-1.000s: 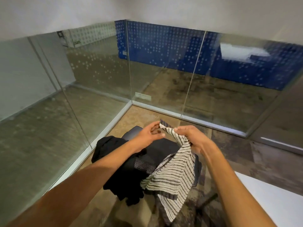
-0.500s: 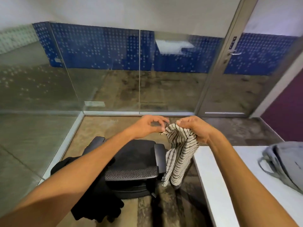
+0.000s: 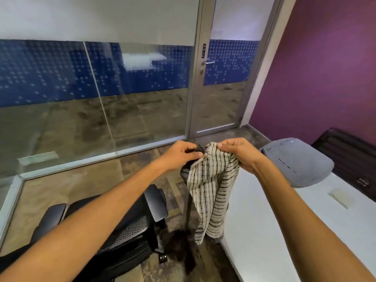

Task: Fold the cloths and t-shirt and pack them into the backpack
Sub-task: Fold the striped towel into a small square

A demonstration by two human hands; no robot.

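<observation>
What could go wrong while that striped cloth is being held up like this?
The striped cloth hangs bunched in mid-air, pinched only at its top by the left hand and right hand, so it may fold crooked. Its lower end dangles off the white table edge near the office chair and might catch there. The grey backpack looks closed, so packing may stall.

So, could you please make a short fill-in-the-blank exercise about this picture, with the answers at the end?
1. Both hands hold the ______ cloth by its upper edge.
2. The grey backpack lies on the white ______.
3. The left hand and the right hand hold the cloth in the air, so its lower part ______ down freely.
4. Under the left arm stands a black office ______.

Missing words: striped; table; hangs; chair
</observation>
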